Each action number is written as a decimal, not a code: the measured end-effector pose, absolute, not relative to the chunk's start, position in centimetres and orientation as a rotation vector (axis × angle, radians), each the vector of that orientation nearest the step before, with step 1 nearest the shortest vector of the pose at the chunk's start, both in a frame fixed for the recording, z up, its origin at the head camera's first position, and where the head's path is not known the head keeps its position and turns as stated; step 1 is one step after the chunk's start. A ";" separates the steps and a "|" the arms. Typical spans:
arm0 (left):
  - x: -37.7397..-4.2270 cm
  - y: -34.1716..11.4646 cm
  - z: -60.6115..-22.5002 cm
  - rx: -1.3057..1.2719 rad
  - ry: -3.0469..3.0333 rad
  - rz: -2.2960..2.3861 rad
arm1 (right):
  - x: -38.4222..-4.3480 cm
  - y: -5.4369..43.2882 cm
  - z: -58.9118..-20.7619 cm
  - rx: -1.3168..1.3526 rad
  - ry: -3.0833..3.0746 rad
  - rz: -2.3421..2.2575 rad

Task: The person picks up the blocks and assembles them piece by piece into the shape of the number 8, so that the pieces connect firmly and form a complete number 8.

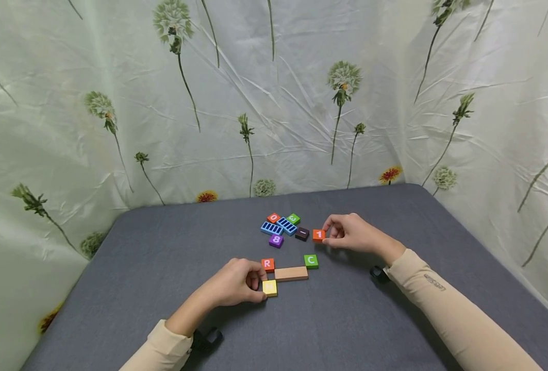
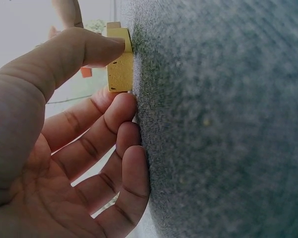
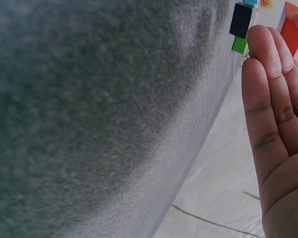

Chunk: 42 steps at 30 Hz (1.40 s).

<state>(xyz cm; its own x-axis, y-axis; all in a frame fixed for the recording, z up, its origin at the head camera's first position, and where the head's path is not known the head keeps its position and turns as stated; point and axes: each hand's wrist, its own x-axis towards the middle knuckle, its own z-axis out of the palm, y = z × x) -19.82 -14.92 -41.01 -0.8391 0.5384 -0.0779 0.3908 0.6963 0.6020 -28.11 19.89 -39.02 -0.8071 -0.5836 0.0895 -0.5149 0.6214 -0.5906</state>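
Observation:
My left hand (image 1: 234, 283) pinches a yellow square block (image 1: 269, 288) at the near left of a small arrangement. The left wrist view shows the thumb on one side of the yellow block (image 2: 120, 69) and a fingertip at its other end, low against the cloth. Farther back, my right hand (image 1: 356, 234) holds an orange block marked 1 (image 1: 318, 236) between thumb and fingers. That orange block (image 3: 291, 29) appears lifted off the surface in the right wrist view. Between the hands lie a plain wooden plank (image 1: 291, 273), an orange R block (image 1: 267, 265) and a green C block (image 1: 311, 262).
Behind them sit a purple 8 block (image 1: 276, 240), a dark block with a white dash (image 1: 302, 234), two blue striped blocks (image 1: 272, 228), an orange 0 block (image 1: 273, 217) and a green 3 block (image 1: 293, 219). A grey cloth (image 1: 162, 247) covers the table; flowered fabric (image 1: 283, 93) hangs behind.

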 end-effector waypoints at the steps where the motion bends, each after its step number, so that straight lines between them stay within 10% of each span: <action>1: -19.8 -14.9 -41.0 0.744 2.659 0.860 | -28.0 19.9 -39.1 -0.934 2.725 -0.940; 42: -19.8 -15.1 -41.0 0.739 2.652 0.881 | -22.3 19.1 -40.3 -1.124 2.491 -1.005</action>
<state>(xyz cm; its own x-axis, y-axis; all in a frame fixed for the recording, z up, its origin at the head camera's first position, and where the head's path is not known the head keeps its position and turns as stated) -19.75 -15.15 -41.05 -0.8400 0.5374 -0.0750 0.3857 0.6885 0.6142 -22.35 19.12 -40.29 -0.6797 -0.7304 0.0676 -0.5729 0.4710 -0.6708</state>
